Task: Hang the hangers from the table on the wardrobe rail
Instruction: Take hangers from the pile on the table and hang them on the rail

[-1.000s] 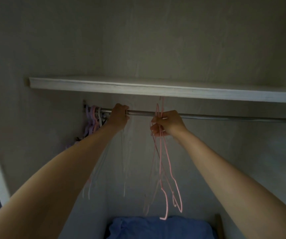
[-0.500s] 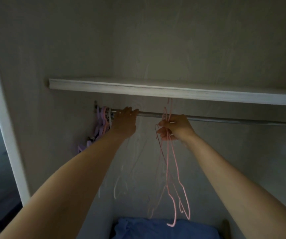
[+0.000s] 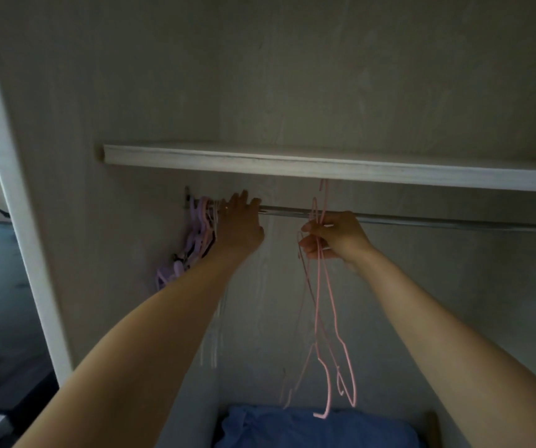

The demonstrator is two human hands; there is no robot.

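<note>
Hangers (image 3: 328,321) of thin pink wire are the items we handle here, and the loose bunch hangs from our right hand (image 3: 337,236) inside the wardrobe. Nearest to us, at the bottom of the view, a folded blue cloth (image 3: 318,430) lies on the wardrobe floor, and the lowest curved end of the pink hangers dangles just above it. Both our bare forearms rise from the lower corners toward the rail. The right hand sits just below the rail (image 3: 421,219), with its fingers curled round the necks of the pink hangers; their hooks stick up past the rail toward the underside of the shelf (image 3: 325,164). We cannot tell whether any of these hooks rests on the rail. The left hand (image 3: 239,221) reaches the rail further left, with its fingers extended and only loosely bent over the bar; we cannot tell whether it grips the bar or a hanger. Immediately left of that hand, a packed group of lilac and pink hangers (image 3: 195,240) already hangs at the rail's left end, against the side wall. Pale wire shapes hang blurred below the left wrist. At far left, the white wardrobe frame (image 3: 11,189) stands upright.
</note>
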